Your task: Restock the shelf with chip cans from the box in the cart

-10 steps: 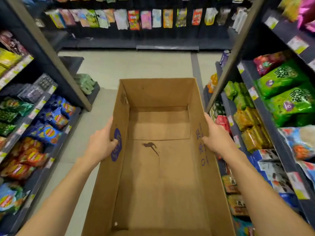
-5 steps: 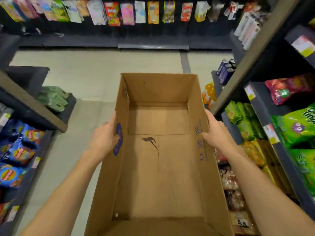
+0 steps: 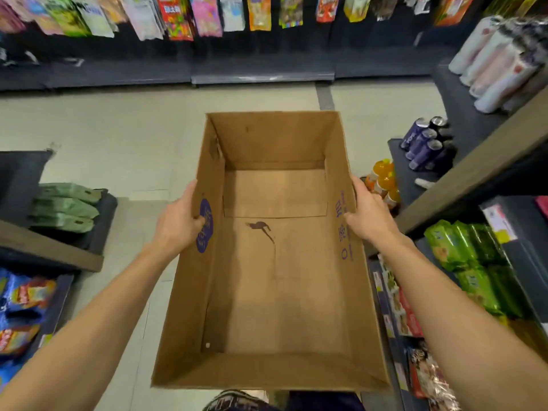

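I hold a brown cardboard box (image 3: 275, 292) in front of me above the aisle floor, its open top facing me. Nothing lies inside it; only a dark stain marks the bottom. My left hand (image 3: 178, 223) grips the left wall, fingers over the purple print. My right hand (image 3: 367, 215) grips the right wall near its top edge. Purple chip cans (image 3: 422, 142) lie on the end of a dark shelf at the right. No cart is in view.
Shelves line both sides: green snack bags (image 3: 471, 262) at right, blue snack bags (image 3: 23, 304) at lower left, green packs (image 3: 63, 207) on a left shelf end. Orange drink bottles (image 3: 382, 180) stand by the right shelf. Hanging packets (image 3: 207, 13) cover the far wall across the pale floor (image 3: 124, 129).
I have moved forward along the aisle with the box; the side shelves slid back past me and the far wall came closer. Both hands keep the same grip.
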